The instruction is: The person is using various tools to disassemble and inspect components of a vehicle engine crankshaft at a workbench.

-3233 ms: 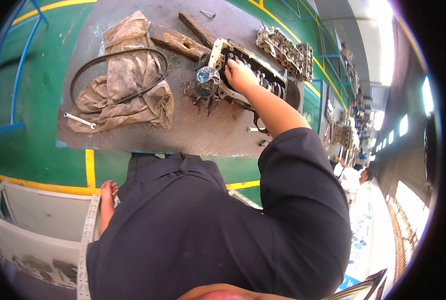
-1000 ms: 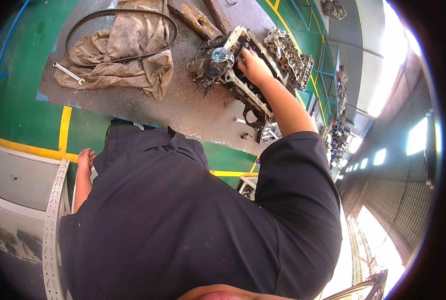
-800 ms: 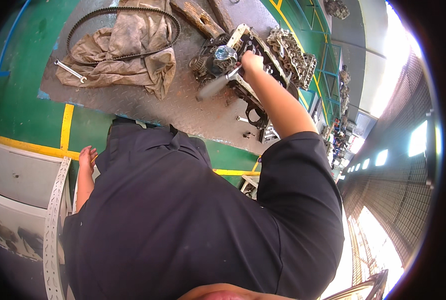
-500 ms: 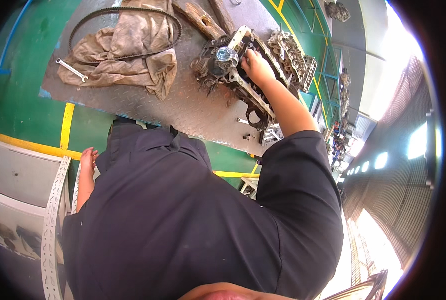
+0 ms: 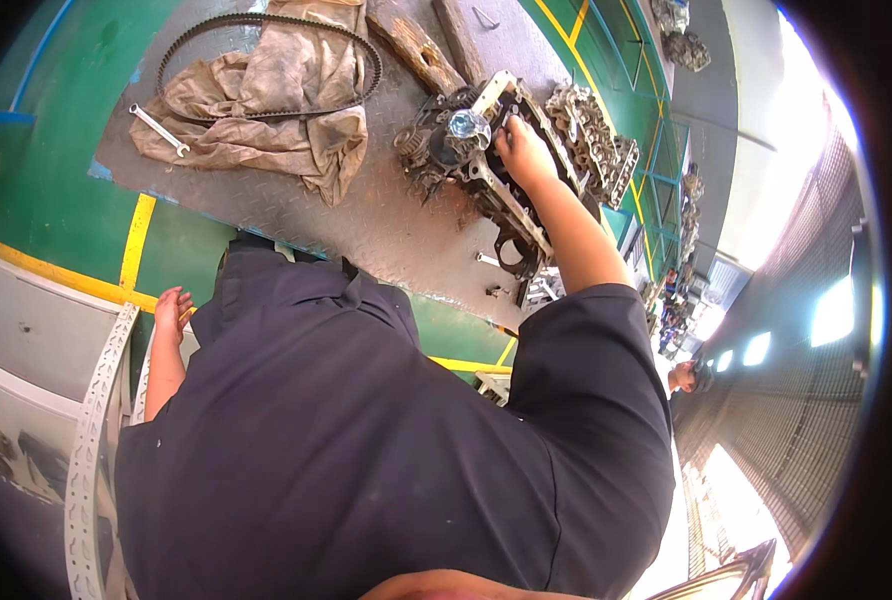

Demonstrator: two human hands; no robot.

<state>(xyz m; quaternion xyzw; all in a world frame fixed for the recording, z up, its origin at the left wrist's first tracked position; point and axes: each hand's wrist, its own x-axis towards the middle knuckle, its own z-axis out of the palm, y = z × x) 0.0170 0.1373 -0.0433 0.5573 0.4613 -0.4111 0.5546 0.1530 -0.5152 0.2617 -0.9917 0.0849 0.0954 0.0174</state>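
My right hand reaches into the open side of a metal engine block, which lies on the table with its dark interior exposed. The fingers are curled in; whatever they hold, if anything, is hidden. Left of that hand, a clear plastic-like wrapping covers a round part of the engine. My left hand hangs at my side, away from the table, its fingers loosely apart with nothing in them. A toothed timing belt lies over a stained brown cloth, and a combination wrench rests along the cloth's left edge.
The metal table has a patterned top. Wooden beams lie beyond the engine. A cylinder head sits to its right, small metal pieces near its front. A white perforated rack post stands left; another person's head shows far right.
The table and everything on it sit slightly farther right and lower in the picture. My right hand stays inside the engine block. Another person's head has come into sight at the right.
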